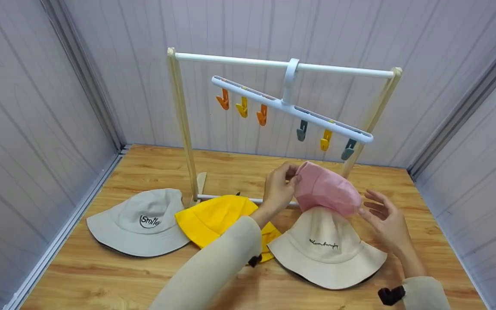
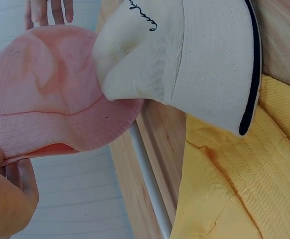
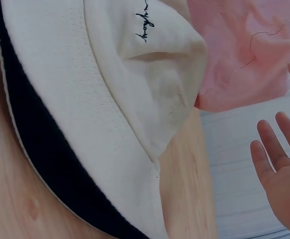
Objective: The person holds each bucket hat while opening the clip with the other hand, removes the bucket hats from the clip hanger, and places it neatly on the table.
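A pink bucket hat (image 1: 326,188) is held up on its side just behind the cream hat. My left hand (image 1: 280,185) pinches its brim edge between thumb and fingers, which the left wrist view shows at the lower left. My right hand (image 1: 385,219) has its fingers spread beside the crown of the pink hat; whether the thumb touches the cloth I cannot tell. Below stands the cream bucket hat (image 1: 327,254) with dark script on its front and a dark underside. In the right wrist view the right hand (image 3: 284,174) holds nothing.
A grey hat (image 1: 144,224) with "Smile" on it and a yellow hat (image 1: 218,217) lie to the left. Over them a wooden rack (image 1: 181,125) carries a white hanger (image 1: 291,105) on its bar, with several coloured clips such as a yellow clip (image 1: 326,140). Panel walls surround the table (image 1: 101,275).
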Tool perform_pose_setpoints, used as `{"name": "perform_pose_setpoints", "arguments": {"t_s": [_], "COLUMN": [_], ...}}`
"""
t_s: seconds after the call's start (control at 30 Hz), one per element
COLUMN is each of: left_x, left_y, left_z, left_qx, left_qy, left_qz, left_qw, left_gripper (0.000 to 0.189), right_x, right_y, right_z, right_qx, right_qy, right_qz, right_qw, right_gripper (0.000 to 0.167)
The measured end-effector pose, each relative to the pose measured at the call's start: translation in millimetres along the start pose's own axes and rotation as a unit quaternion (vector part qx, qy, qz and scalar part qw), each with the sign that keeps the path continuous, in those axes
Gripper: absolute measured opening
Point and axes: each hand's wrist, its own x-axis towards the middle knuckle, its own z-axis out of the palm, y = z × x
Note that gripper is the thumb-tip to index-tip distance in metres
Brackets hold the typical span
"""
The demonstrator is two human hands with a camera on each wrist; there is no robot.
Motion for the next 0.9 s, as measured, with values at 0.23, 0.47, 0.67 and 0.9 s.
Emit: {"name": "perform_pose_setpoints", "arguments": {"t_s": [0.23,0.47,0.67,0.9], "left_x": [0.9,1.4,1.2,0.7], "left_y": [-0.3,-1.4,-2.0,-0.5], "left_z": [0.3,-0.2,-0.5,-1.1], "left_qx": [-0.002,0.0,-0.005,-0.009], "left_qy": [-0.002,0.002,0.003,-0.004], "left_qz": [-0.008,-0.011,-0.01,-0.018], "left_qw": [1.0,0.9999,0.9999,0.9998], "left_gripper": [0.013,0.014,0.013,0.014], "right_x": [-0.9,-1.3,-1.1,-3.0], "right_y": [9,15,21,22], "right_z": [7,16,23,30], "right_qx": [-0.009,0.014,0.036,0.053], "right_qy": [-0.002,0.004,0.0,-0.011], "right_qz": [0.02,0.051,0.072,0.119], "right_qw": [0.9998,0.9986,0.9968,0.9915], "right_gripper": [0.062,0.057,0.054,0.053]}}
